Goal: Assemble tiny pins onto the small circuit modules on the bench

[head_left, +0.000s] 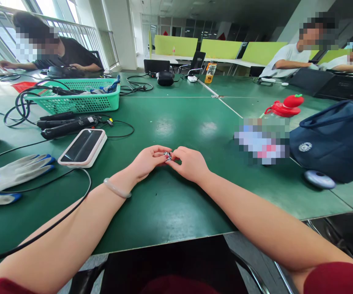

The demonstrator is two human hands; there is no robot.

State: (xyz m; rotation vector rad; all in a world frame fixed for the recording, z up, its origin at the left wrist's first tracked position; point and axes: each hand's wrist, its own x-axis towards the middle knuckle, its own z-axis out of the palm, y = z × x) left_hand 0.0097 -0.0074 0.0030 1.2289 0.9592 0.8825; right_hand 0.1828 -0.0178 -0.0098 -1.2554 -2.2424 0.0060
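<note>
Both my hands meet over the green table (pixel 176 204), near its front edge. A small black-and-white patterned piece (pixel 167 156) sits between their fingertips; its kind is too small to make out. My left hand (pixel 147 162) pinches it from the left, thumb and fingers closed, with a pale bangle (pixel 116 188) on that wrist. From the other side, my right hand (pixel 191 163) has its thumb and index finger closed on the same piece. Part of the piece is hidden by the fingers.
To the left are a phone-like device (pixel 83 146), a glove (pixel 20 173), a black cable (pixel 87 192) and a green basket (pixel 84 98). On the right stand a red-lidded bottle (pixel 283 108) and a navy bag (pixel 335 139). Other people sit across the table.
</note>
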